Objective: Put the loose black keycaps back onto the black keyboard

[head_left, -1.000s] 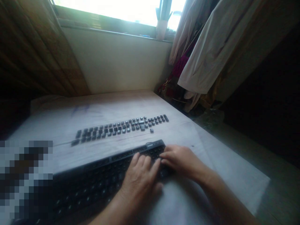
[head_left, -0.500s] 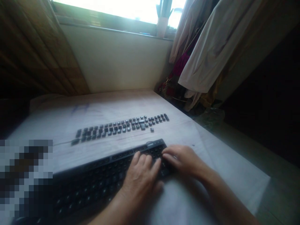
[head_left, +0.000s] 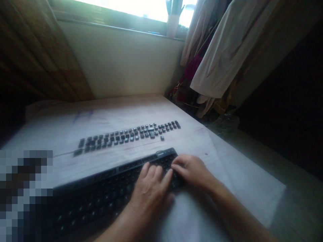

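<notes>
A black keyboard (head_left: 98, 188) with its keys partly removed or dark lies slantwise across the near side of the table. My left hand (head_left: 151, 185) rests on its right part, palm down, fingers stretched forward and a little apart. At the number pad end my right hand (head_left: 193, 169) has its thumb and forefinger pressed together against the keys. Whatever is between those fingertips is too small and dim to make out. Beyond the keyboard, loose black keycaps (head_left: 122, 137) lie in rows, and one single keycap (head_left: 162, 138) sits apart in front of them.
A pale cloth covers the table (head_left: 227, 168), whose right edge drops to a dark floor. Behind stand a wall (head_left: 121, 64) and a window with a cup (head_left: 173, 26) on its sill. Clothes (head_left: 217, 64) hang at the right, a curtain (head_left: 42, 53) at the left.
The whole view has shifted slightly, with things sitting a little further left and up. My right fingertips have moved slightly lower on the number pad. My left hand stays on the keyboard.
</notes>
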Demonstrator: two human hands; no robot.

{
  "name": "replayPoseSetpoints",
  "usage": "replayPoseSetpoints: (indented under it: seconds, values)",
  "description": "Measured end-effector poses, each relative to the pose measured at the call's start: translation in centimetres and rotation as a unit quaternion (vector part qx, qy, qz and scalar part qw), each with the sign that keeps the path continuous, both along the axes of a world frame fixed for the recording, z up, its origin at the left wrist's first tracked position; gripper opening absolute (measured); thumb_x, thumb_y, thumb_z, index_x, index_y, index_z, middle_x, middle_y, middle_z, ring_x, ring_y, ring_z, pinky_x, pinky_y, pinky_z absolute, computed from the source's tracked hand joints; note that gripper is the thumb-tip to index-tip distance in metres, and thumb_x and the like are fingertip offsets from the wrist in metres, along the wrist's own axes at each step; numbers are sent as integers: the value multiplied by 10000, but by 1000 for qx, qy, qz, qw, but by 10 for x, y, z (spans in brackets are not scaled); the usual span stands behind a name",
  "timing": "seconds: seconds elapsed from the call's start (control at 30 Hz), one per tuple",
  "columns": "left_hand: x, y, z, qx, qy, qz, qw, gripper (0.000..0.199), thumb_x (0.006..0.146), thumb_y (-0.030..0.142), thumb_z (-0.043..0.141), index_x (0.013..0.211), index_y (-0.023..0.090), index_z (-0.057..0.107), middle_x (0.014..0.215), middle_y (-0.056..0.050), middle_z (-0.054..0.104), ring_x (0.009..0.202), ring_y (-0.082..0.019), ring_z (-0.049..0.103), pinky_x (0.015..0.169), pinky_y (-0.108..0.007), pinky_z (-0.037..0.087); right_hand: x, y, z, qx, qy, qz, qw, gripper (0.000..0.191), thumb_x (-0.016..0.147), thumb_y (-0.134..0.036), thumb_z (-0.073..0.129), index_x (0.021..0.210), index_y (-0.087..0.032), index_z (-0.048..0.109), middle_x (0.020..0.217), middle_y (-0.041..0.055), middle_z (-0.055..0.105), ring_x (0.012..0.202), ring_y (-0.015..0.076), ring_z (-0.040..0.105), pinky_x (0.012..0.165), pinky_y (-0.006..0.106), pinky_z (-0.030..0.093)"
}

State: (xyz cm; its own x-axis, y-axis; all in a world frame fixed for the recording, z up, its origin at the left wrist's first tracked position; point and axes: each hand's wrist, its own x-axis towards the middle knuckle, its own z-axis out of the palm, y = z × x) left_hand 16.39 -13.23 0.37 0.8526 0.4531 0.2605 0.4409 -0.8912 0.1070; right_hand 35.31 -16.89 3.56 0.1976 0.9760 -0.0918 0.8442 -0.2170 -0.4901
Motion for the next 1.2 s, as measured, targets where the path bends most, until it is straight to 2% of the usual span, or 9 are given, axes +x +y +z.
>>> replayPoseSetpoints:
  seconds: [0.2,0.63,0.8,1.07,1.2]
  values:
    - [1,1,3,1,-1,1,1000,568,799,434,740,1295,227,557,1063,-68,610,1022,-270,551,1069,-508,323,1,2,1,-1,16,10,1000,178,835,-255,590,806,-204,757,873,55,758,829,199,682,757,285,489]
    - [2,-1,9,-13,6,4,1000,491,817,409,727,1245,210,590,1082,-76,609,1037,-274,549,1074,-510,329,5,7,-8,23,68,-15,997,127,779,-230,621,785,-211,747,865,37,760,840,194,684,776,284,501]
    - [2,0,8,-13,10,3,1000,489,806,410,732,1234,217,595,1081,-74,608,1034,-275,549,1073,-516,328,2,8,-7,-1,43,-22,999,109,785,-228,628,774,-214,736,836,28,752,817,193,681,747,273,489]
    - [3,0,7,-6,11,4,1000,464,803,399,732,1211,216,607,1051,-69,608,1012,-271,550,1072,-510,328,-1,6,-5,-3,-12,8,1000,109,818,-228,616,798,-224,723,855,24,739,804,177,664,744,270,468]
    - [2,0,5,-7,0,5,1000,481,795,407,732,1217,215,604,1046,-71,612,1005,-273,554,1059,-516,339,3,6,-8,10,29,-1,1000,104,796,-220,617,769,-212,717,818,24,736,794,179,660,752,275,479]
